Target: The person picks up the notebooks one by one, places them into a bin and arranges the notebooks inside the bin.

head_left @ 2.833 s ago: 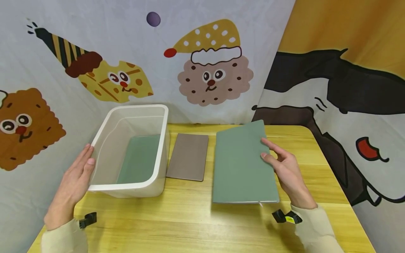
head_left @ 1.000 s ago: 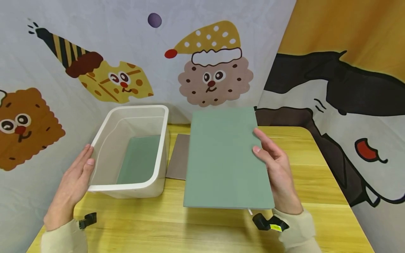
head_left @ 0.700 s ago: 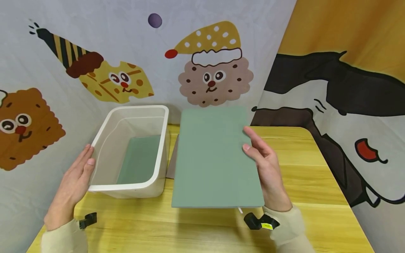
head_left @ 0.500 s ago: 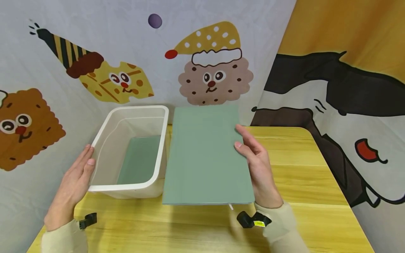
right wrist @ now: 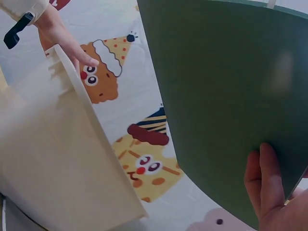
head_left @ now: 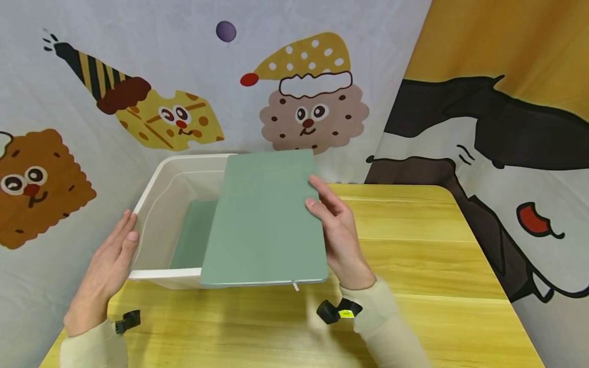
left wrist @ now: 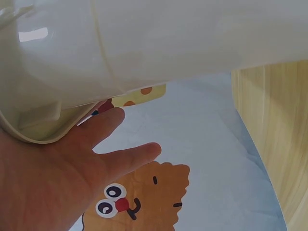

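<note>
Nearest us, pale sleeves (head_left: 384,322) reach in over a wood-grain surface (head_left: 437,245), a black piece (head_left: 327,312) at each wrist. A green notebook (head_left: 264,220) is held up before us, a short white ribbon (head_left: 296,286) hanging from its near edge, its left part lying across our sight of the right side of a white bin (head_left: 161,225). The hold at the right edge alone seems meant to leave most of the cover free and the book fairly level; we cannot tell whether it touches the rim, though the right wrist view shows open space between the two. The right hand (head_left: 340,235) is clamped on that edge, thumb on top, fingers beneath, parted only by the book's thickness. The left hand (head_left: 103,255) rests against the bin's outer left side, fingers straight rather than wrapped round it, thumb a little apart; we take it for a brace against sliding. Deeper in, a flat green piece (head_left: 195,230) lies on the bin's floor, partly hidden by the notebook; what it is, we cannot say. Beyond the surface hangs a cloth (head_left: 184,66) printed with cartoon snacks (head_left: 161,128) in hats.
</note>
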Action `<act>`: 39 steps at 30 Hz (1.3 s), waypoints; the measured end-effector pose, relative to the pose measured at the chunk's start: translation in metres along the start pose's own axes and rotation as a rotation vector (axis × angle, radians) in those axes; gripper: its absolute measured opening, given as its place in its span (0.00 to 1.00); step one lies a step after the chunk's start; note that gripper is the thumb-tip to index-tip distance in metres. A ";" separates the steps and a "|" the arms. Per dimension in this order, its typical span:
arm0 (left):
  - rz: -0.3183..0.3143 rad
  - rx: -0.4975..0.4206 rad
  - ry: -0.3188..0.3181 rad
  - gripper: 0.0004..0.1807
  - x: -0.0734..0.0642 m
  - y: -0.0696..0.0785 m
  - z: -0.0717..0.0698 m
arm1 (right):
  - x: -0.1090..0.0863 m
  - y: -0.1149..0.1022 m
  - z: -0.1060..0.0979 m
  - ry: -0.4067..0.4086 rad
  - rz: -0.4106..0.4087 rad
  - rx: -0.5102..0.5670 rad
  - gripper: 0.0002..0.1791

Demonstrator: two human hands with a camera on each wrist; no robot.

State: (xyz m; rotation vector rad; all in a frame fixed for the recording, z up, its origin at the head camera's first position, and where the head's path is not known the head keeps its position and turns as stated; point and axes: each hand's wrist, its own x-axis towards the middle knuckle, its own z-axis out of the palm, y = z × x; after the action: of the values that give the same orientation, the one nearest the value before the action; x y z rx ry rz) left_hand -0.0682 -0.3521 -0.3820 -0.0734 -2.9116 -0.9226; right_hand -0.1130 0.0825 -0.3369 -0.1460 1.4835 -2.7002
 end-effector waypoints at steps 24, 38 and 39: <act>0.042 -0.006 0.025 0.31 0.000 -0.004 0.001 | 0.040 0.058 0.062 -0.020 -0.049 -0.171 0.27; 0.053 -0.011 0.034 0.31 0.000 -0.004 0.000 | 0.058 0.085 0.081 -0.024 -0.002 -0.252 0.28; 0.051 -0.011 0.033 0.31 0.000 -0.004 0.001 | 0.059 0.086 0.083 -0.024 0.004 -0.261 0.29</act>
State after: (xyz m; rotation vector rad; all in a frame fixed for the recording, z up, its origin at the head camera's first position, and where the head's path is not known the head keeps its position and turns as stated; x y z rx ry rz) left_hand -0.0685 -0.3549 -0.3846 -0.1319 -2.8608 -0.9228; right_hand -0.1624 -0.0388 -0.3622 -0.1859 1.8204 -2.4805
